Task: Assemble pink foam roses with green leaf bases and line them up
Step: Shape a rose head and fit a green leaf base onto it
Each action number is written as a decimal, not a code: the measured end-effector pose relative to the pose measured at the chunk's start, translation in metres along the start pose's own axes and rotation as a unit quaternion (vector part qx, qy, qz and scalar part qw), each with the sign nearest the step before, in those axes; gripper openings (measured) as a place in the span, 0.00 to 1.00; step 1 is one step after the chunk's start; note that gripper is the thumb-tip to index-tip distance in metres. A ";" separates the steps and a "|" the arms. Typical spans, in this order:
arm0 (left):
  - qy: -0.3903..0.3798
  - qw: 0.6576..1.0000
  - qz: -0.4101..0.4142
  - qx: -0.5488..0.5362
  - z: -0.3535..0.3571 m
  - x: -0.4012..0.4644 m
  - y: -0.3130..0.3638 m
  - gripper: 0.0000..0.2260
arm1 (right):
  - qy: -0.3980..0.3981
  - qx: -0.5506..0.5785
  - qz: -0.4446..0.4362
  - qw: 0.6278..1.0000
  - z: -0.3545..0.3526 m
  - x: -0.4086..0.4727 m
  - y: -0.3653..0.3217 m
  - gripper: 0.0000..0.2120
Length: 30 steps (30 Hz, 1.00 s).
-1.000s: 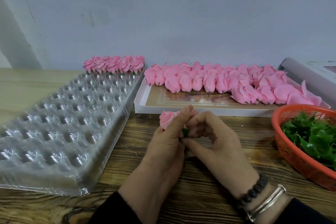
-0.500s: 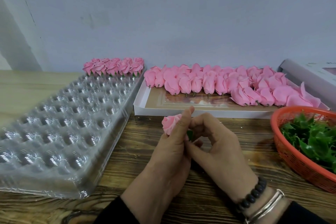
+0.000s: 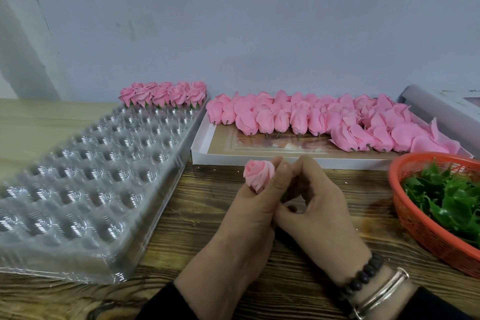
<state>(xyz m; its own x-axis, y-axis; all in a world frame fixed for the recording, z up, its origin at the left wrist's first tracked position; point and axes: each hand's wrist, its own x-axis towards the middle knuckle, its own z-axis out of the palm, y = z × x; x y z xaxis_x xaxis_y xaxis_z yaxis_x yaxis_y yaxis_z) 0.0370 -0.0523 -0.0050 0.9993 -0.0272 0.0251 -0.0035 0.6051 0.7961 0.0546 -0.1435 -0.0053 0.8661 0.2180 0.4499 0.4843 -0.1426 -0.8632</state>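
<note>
Pink foam rose pinched in left hand over striped wooden table, between clear plastic cavity tray and orange mesh basket. Right hand curled against rose base; actual hold on anything unclear.

Back wall: plain pale grey-blue, matte, filling the upper half of the view. Soft bright patch of light at its top centre; illumination diffuse, no hard shadows. Faint smudge marks left of centre. At far left a lighter slanted band crosses the wall, with a thin dark crack line beside it. Worktop: dark brown wood with strong streaked grain in the foreground. Further left and behind, a paler, yellowish wood surface runs back to meet the wall. No window or floor visible in the head view.
</note>
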 end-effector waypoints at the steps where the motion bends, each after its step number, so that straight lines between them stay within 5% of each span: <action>1: -0.002 1.000 0.004 0.015 -0.001 0.001 0.000 0.25 | 0.006 0.007 -0.002 1.000 0.000 0.000 0.000 0.17; 6: 0.007 0.994 0.023 0.108 -0.003 0.001 0.001 0.23 | 0.020 -0.004 0.003 1.000 -0.002 0.002 0.004 0.15; 11: 0.112 0.977 0.059 0.173 -0.004 0.001 0.003 0.28 | 0.048 -0.037 0.017 0.998 -0.005 0.004 0.009 0.14; 14: 0.145 0.958 0.104 0.223 -0.003 0.002 0.005 0.23 | 0.055 -0.047 0.010 0.997 -0.005 0.005 0.011 0.15; 24: 0.146 0.914 0.158 0.344 -0.002 -0.001 0.010 0.20 | 0.021 -0.095 -0.040 0.994 -0.004 0.003 0.018 0.21; 30: 0.141 0.910 0.158 0.357 0.001 -0.003 0.018 0.18 | -0.006 -0.071 -0.047 0.996 -0.007 0.000 0.015 0.13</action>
<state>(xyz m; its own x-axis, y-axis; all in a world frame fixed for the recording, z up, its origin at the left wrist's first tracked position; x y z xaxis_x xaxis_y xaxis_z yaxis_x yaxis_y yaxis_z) 0.0339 -0.0419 0.0100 0.9139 0.3237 0.2449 -0.2148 -0.1264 0.9685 0.0631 -0.1527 -0.0167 0.8146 0.2476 0.5245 0.5771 -0.2553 -0.7757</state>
